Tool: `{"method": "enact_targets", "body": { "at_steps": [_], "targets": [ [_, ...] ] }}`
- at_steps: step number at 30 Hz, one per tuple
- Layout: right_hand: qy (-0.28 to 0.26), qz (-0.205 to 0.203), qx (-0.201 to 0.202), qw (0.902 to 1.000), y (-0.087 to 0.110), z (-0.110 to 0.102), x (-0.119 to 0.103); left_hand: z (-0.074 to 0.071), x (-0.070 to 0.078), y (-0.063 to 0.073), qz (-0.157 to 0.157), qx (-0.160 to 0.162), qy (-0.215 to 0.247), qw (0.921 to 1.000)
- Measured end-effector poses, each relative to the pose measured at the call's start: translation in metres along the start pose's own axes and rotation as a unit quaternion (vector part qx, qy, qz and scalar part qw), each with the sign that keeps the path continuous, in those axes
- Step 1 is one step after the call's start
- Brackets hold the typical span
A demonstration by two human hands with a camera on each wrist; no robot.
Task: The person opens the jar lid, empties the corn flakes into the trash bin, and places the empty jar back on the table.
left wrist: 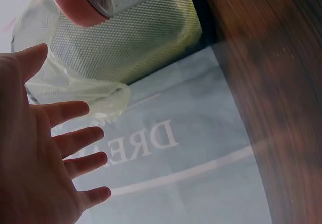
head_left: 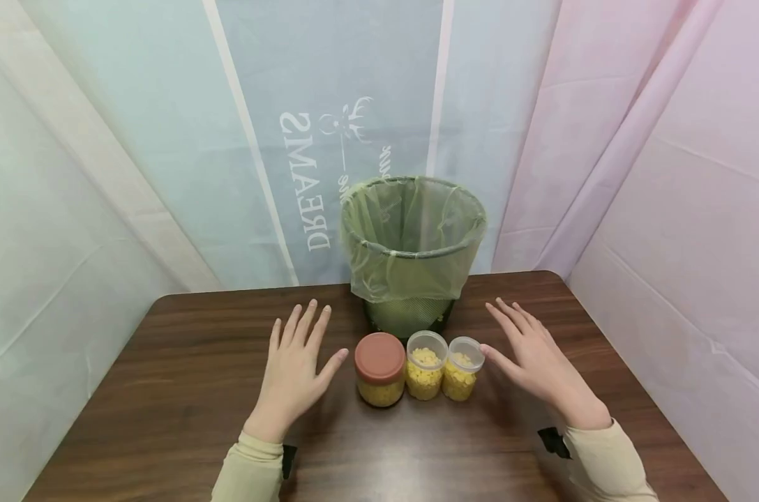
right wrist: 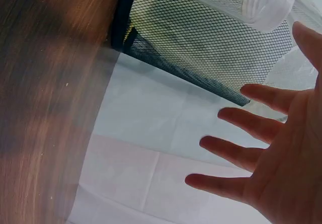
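Three jars stand side by side on the table. Leftmost is a jar with a reddish-brown lid (head_left: pixel 380 358), its lower part showing yellow contents. Beside it is a clear jar (head_left: pixel 425 376) of small yellow pieces, and at the right a smaller clear jar (head_left: pixel 460 380) with similar pieces. My left hand (head_left: pixel 296 376) hovers left of the lidded jar, fingers spread and holding nothing. To the right of the smallest jar, my right hand (head_left: pixel 539 362) is held with fingers extended, its thumb tip overlapping that jar's rim in the head view. Both palms (left wrist: pixel 30 153) (right wrist: pixel 287 168) are bare.
Right behind the jars stands a mesh wastebasket (head_left: pixel 411 314) lined with a pale yellow-green bag (head_left: pixel 411 275). The dark wooden table (head_left: pixel 166 390) ends at a printed curtain (head_left: pixel 260 70) behind it, and pale fabric (head_left: pixel 687 209) hangs along the right side.
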State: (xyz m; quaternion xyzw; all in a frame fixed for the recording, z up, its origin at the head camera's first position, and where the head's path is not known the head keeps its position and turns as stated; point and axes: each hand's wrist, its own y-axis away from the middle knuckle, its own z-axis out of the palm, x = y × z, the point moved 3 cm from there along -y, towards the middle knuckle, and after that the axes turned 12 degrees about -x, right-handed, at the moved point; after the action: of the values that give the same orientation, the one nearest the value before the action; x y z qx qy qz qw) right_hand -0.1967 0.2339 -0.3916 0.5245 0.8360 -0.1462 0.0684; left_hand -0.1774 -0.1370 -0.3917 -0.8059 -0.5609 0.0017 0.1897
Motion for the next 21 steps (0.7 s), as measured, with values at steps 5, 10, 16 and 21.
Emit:
{"method": "enact_targets", "body": {
  "at_steps": [5, 10, 16, 21],
  "targets": [
    [-0.002, -0.022, -0.003, 0.9997, 0.003, -0.001, -0.008, 0.001, 0.011, -0.001, 0.022, 0.008, 0.001, 0.9997],
    [-0.007, -0.035, -0.012, 0.9993, 0.002, 0.0, -0.02, 0.0, 0.021, -0.005, 0.041, 0.009, -0.005, 0.9991],
    [-0.007, -0.063, -0.012, 0.9979, -0.002, 0.006, -0.028, 0.001, 0.033, -0.008, 0.06, 0.001, -0.009, 0.9981],
    [-0.01, -0.087, -0.01, 0.9961, -0.006, 0.01, -0.031, 0.002, 0.042, -0.009, 0.089, 0.016, -0.007, 0.9959]
  ]
}}
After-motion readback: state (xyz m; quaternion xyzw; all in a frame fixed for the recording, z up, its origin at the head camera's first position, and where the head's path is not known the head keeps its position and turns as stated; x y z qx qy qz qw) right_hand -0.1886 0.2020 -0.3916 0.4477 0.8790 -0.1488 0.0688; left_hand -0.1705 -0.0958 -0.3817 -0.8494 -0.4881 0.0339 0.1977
